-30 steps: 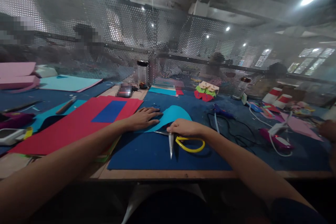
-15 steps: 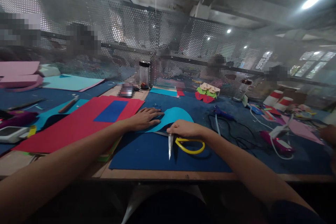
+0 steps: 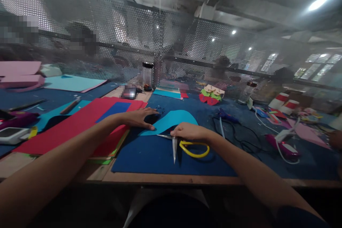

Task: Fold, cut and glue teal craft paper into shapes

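Scissors (image 3: 174,148) are showing parted blades beside a turquoise sheet (image 3: 177,118).
The person's right hand (image 3: 188,130) is clamping its fingers around them; whether it is also pinching the sheet is unclear. The left hand (image 3: 138,117) is holding its fingers apart, thumb lying at the sheet's left end. The sheet is lying arched on a dark blue mat (image 3: 146,156).

Paper stack (image 3: 77,115) left of scissors (image 3: 175,150); jar (image 3: 148,75) behind both; cutouts (image 3: 211,94) right of jar

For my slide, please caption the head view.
Right hand holds open yellow-handled scissors at curved light-blue paper; left hand is beside it.
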`<state>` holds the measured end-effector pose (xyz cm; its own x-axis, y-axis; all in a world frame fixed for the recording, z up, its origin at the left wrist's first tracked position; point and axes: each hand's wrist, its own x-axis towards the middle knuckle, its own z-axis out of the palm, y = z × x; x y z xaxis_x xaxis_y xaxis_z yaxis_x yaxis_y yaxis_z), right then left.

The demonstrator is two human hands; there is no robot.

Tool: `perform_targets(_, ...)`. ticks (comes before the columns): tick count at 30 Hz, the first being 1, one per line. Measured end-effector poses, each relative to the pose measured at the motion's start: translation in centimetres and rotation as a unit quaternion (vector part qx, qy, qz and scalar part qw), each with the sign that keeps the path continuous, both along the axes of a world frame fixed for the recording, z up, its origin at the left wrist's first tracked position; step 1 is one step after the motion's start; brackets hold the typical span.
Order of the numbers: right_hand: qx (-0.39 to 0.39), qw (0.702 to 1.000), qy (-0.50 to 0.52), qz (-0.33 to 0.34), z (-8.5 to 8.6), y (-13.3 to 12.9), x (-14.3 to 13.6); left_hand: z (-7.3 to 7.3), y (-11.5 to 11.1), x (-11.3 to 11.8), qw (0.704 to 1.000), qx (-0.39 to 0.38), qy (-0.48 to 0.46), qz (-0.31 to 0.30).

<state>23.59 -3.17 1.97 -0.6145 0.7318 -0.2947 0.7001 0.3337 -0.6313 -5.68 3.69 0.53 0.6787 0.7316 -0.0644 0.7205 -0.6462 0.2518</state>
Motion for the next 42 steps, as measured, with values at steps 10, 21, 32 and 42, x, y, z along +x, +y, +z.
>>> perform_targets(10,-0.005,1.000,-0.008,-0.002,0.2,0.1,-0.6,-0.8,0.9,-0.4,1.000,0.005,0.006,-0.014)
perform_targets(21,0.010,1.000,-0.010,0.024,0.2,0.3,-0.4,-1.0,1.1,-0.5,1.000,0.006,-0.004,-0.015)
perform_targets(32,0.020,1.000,-0.013,0.008,0.4,-0.1,-0.9,-1.1,1.1,-0.4,1.000,0.013,-0.004,-0.014)
perform_targets(42,0.000,1.000,-0.004,0.000,0.5,-0.2,-1.4,-1.3,1.4,-0.5,1.000,0.014,-0.006,-0.018)
